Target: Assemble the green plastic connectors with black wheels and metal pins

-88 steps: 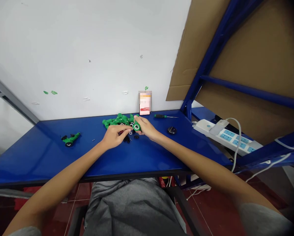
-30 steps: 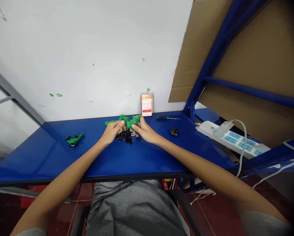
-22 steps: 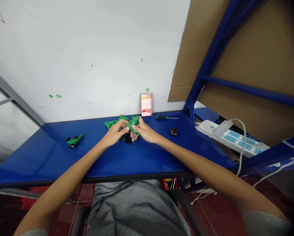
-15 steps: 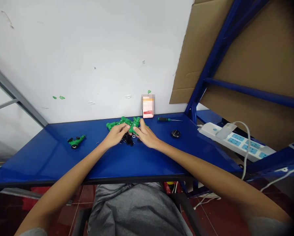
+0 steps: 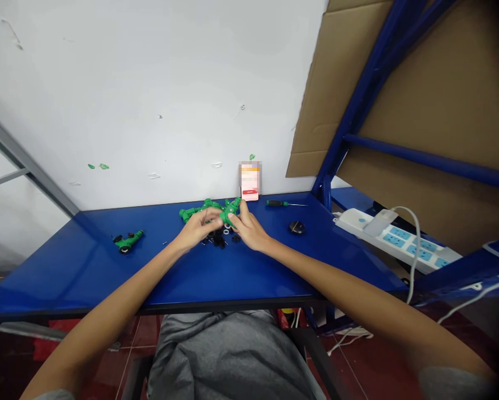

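Note:
My right hand [image 5: 249, 232] grips a green plastic part [image 5: 231, 212] from its right side, and the fingertips of my left hand [image 5: 199, 228] pinch at the same part from the left. Behind my left hand lies a heap of similar green parts [image 5: 201, 212]. Small black parts and white rings [image 5: 218, 239] are scattered just below my hands. An assembled green toy vehicle with black wheels [image 5: 126, 241] stands farther left on the blue table.
A green-handled screwdriver [image 5: 277, 203] and a black round disc [image 5: 297, 227] lie right of my hands. A small box [image 5: 250, 194] stands against the white wall. A white power strip [image 5: 393, 240] with a cable sits low on the right, beside a blue shelf frame [image 5: 358, 105] with cardboard.
My left hand has drawn slightly back from the right, with its fingers more extended. The small black parts below my hands now show more fully.

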Action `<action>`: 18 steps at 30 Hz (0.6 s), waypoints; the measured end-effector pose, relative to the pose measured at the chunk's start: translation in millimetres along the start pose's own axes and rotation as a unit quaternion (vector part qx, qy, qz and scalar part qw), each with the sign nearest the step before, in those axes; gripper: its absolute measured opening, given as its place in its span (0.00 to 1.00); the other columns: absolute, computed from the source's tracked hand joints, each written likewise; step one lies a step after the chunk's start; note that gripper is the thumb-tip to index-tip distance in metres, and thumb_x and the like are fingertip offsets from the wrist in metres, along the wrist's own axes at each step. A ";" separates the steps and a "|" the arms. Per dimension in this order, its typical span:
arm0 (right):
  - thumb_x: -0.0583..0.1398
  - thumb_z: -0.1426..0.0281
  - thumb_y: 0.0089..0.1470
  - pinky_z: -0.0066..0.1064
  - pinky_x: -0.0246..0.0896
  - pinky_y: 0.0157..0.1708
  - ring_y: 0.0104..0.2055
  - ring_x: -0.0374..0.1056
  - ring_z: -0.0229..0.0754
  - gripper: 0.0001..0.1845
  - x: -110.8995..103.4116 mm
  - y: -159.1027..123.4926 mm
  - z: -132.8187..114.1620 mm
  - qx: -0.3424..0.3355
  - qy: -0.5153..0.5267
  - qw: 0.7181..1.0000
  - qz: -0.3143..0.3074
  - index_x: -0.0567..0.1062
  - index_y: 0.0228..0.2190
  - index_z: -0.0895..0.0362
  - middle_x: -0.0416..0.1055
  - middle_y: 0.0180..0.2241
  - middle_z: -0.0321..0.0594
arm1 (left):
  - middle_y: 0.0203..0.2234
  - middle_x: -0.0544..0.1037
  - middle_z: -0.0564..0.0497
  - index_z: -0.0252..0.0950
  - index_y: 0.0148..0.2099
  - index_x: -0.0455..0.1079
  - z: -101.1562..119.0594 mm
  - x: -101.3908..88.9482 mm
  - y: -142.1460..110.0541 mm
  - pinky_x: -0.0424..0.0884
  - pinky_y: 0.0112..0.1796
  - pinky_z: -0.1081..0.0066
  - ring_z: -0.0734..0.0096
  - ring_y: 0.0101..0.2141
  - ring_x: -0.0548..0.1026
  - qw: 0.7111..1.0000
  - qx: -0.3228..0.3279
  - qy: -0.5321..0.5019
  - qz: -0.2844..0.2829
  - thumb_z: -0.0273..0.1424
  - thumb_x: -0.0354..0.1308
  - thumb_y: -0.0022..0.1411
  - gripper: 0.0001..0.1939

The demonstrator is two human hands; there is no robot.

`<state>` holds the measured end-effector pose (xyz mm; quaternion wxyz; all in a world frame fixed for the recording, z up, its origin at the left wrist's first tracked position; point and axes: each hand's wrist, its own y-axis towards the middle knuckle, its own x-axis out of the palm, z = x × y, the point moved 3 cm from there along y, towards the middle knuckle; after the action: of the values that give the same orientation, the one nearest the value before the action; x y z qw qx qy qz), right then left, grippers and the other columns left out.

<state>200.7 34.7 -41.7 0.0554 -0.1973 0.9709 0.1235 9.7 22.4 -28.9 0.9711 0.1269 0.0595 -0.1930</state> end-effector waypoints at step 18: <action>0.57 0.53 0.68 0.31 0.51 0.26 0.26 0.59 0.42 0.17 -2.7 -0.1 0.8 -0.079 -0.108 0.990 0.033 0.56 0.41 0.49 0.61 0.24 0.29 | 0.35 0.80 0.50 0.36 0.54 0.74 1.2 -4.9 -0.6 0.42 0.18 0.74 0.87 0.16 0.50 0.998 -0.024 -0.042 0.033 0.49 0.72 0.60 0.28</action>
<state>203.2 35.7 -42.1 0.1403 -0.1544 0.9524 0.2221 5.0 23.3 -27.0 0.9814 0.0977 0.0189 -0.1642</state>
